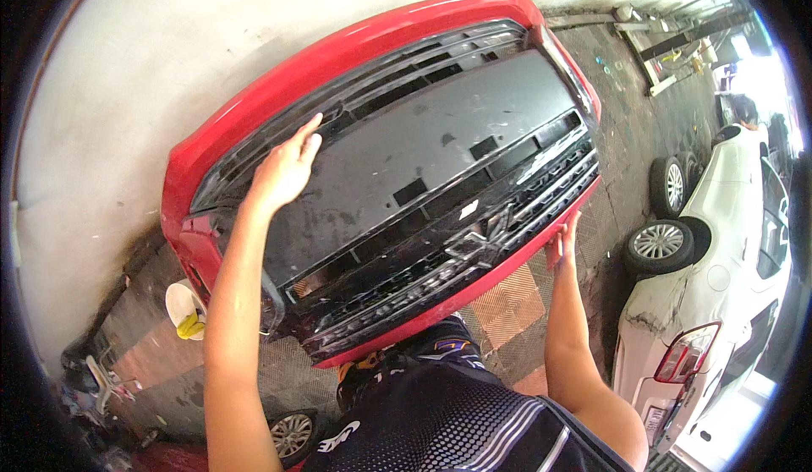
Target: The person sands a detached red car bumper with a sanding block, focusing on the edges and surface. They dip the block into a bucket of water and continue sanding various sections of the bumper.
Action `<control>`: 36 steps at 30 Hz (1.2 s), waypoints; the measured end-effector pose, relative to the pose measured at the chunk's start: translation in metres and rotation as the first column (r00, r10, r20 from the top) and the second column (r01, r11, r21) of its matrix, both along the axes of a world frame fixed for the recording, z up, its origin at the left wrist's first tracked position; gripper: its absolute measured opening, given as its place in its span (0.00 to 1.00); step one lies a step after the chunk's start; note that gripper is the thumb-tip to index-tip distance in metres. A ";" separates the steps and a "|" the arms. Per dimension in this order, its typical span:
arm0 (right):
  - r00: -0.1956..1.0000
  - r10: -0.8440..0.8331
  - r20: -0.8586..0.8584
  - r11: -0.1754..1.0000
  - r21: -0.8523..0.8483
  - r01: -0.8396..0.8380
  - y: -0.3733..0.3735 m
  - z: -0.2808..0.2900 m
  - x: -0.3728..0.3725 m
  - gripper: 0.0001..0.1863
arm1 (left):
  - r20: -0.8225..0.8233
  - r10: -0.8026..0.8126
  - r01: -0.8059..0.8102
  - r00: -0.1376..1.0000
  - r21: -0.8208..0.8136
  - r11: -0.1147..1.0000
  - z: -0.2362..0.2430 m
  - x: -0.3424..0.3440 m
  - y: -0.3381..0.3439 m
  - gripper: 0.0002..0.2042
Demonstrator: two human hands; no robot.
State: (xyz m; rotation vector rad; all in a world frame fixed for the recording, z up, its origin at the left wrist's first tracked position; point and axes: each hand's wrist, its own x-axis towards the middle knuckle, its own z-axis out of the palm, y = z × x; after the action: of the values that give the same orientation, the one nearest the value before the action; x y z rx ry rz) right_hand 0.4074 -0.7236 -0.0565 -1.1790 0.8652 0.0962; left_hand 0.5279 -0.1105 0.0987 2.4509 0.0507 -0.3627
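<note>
A large red car bumper (338, 57) with black grilles and a broad grey-black middle panel (440, 150) is held up before me, close to the pale wall at the upper left. My left hand (288, 165) rests on the upper part of the dark panel, by a grille slot, its fingers extended. My right hand (565, 237) grips the red lower edge on the right, its fingers partly hidden by the bumper. My shorts and dark top show below it.
A white bucket (179, 299) with something yellow stands left. Right are a dented white car (719, 277), loose wheels (674, 186), a metal frame (651, 57) and what looks like another person (744, 110). Another wheel (289, 432) lies below; the floor (499, 303) is partly tiled.
</note>
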 end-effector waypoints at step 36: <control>0.992 0.004 0.129 0.972 -0.234 0.027 -0.013 0.005 0.008 0.30 | 0.047 0.075 -0.070 0.996 -0.101 0.992 -0.012 0.031 -0.018 0.20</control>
State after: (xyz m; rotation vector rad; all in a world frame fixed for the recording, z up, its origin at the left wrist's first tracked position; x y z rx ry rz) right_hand 0.4152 -0.7365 -0.0517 -1.3861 0.7837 -0.0943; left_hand 0.5587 -0.1281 0.0868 2.3519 0.0976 -0.2648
